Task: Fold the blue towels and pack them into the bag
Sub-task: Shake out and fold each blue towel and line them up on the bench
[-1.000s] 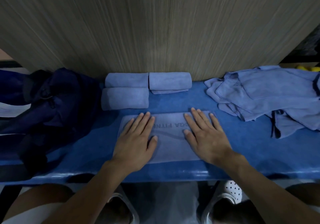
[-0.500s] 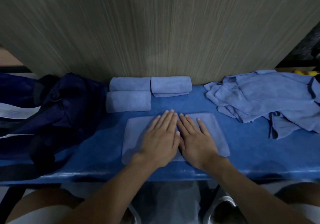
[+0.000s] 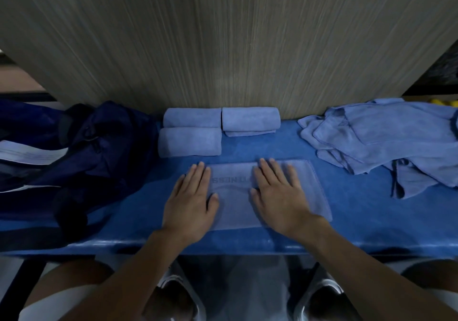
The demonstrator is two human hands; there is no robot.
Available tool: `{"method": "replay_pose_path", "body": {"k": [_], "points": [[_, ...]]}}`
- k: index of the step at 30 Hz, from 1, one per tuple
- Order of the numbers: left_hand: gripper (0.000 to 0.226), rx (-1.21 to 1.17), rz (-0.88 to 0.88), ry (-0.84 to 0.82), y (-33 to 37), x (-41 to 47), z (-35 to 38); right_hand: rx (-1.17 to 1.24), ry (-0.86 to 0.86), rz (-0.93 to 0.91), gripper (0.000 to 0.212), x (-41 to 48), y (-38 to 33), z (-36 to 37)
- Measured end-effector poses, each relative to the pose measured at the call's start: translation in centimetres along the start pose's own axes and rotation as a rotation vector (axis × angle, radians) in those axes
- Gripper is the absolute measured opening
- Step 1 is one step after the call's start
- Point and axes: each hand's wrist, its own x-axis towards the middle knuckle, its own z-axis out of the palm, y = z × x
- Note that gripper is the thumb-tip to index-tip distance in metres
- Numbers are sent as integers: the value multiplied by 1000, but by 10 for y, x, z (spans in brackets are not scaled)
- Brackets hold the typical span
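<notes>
Flat towel [image 3: 233, 211] lies on the worktop [image 3: 359, 221] under both grips. Left grip [image 3: 190, 196] is flat with fingers straight, at the towel's left edge. Right grip [image 3: 277, 196] is likewise flat, pressing.

Between the grips, inverted lettering [image 3: 228, 179] reads "TNESS"; the rest is covered.

Half a second back the grips lay side by side mid-towel; now they are spread apart.

Rolled towels [image 3: 189, 142] sit just beyond the fingertips. Bag [image 3: 94, 152] is left of the left grip, loose towel pile [image 3: 386, 139] right of the right grip.

three rolled towels [image 3: 192, 117] [image 3: 250, 119] [image 3: 189, 142], one flat towel [image 3: 309, 191], one bag [image 3: 99, 152], maybe four loose towels [image 3: 396, 142].
</notes>
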Motion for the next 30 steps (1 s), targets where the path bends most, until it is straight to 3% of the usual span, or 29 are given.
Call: {"method": "replay_pose_path", "body": {"k": [3, 6, 14, 18, 23, 27, 30], "points": [[74, 18, 1, 1, -1, 1, 1, 109, 15, -89, 75, 5, -26, -1], [73, 10, 11, 8, -3, -1, 1, 50, -27, -115, 69, 2, -24, 13], [73, -15, 14, -6, -3, -1, -1, -13, -32, 175, 74, -13, 58, 5], [76, 20, -7, -40, 0, 3, -5, -53, -134, 290, 83, -13, 65, -11], [68, 130, 58, -74, -2, 14, -19, -100, 10, 264, 65, -45, 14, -21], [65, 285, 78, -123, 5, 3, -30, -58, -103, 197, 61, -50, 22, -8], [64, 362, 29, -253, 28, -19, -51, -123, -214, 16, 70, -28, 45, -16]]}}
